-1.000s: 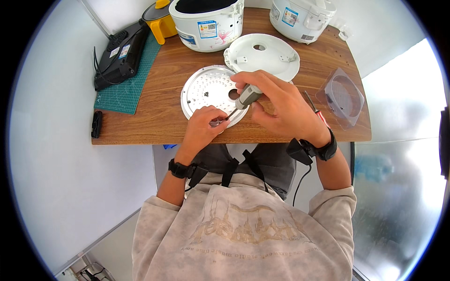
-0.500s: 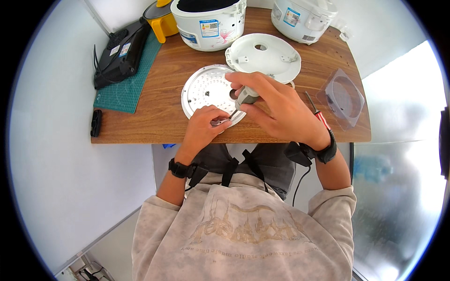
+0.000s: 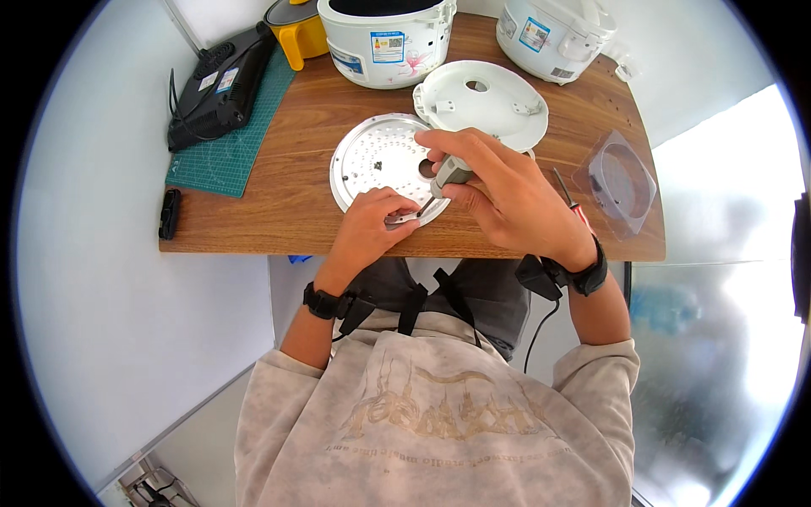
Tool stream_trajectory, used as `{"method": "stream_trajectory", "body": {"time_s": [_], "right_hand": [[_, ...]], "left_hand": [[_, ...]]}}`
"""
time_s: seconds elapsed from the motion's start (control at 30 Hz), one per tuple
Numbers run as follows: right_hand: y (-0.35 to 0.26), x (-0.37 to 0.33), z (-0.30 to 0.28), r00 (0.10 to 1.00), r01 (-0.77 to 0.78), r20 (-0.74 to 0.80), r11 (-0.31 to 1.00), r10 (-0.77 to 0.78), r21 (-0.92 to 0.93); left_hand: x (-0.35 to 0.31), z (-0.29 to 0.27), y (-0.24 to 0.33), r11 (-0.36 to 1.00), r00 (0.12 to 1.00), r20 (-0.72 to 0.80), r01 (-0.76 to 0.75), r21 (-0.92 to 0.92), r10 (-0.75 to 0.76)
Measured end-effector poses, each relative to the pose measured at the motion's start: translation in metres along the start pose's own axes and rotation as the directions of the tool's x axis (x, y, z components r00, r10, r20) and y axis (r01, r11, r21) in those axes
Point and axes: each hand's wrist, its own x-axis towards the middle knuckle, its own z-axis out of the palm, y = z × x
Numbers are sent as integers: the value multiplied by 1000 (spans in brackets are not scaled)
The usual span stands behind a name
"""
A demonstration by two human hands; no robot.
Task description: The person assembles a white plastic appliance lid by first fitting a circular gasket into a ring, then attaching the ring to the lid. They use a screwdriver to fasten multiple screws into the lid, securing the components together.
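Note:
Between the thumb and fingers of my left hand (image 3: 372,221), a small silvery metal piece (image 3: 400,219) is pinched at the near edge of a round, perforated metal plate (image 3: 359,160). My right hand (image 3: 515,198) is closed round a grey-handled screwdriver (image 3: 454,172). Its thin dark shaft slants down to the left and its tip meets the metal piece near my left fingertips. The exact contact at the tip is too small to make out. Part of the plate, with a hole in it, lies under my hands. Behind it rests a white oval lid part (image 3: 486,97).
A white rice cooker body (image 3: 389,51) and another white cooker (image 3: 553,42) stand at the back. On the right are a red-handled screwdriver (image 3: 581,215) and a clear plastic tray (image 3: 625,186). A green cutting mat (image 3: 211,165) lies left, with a black case (image 3: 224,93) on it.
The view has shifted slightly. My hands, the screwdriver and the metal piece keep nearly the same arrangement, and a little more of the metal piece shows between my left fingers.

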Motion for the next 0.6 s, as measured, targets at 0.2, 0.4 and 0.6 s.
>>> {"method": "stream_trajectory", "body": {"time_s": [0.2,0.4,0.6], "right_hand": [[-1,1,1,1000,4,4,1000,-4,-6],[2,2,4,1000,22,4,1000,-22,-6],[0,2,6,999,-28,29,1000,28,-4]], "left_hand": [[0,-1,2,1000,1000,-3,5,0,-5],[1,-1,3,1000,1000,-6,8,-17,-8],[0,0,-1,1000,999,-18,-28,8,28]]}}
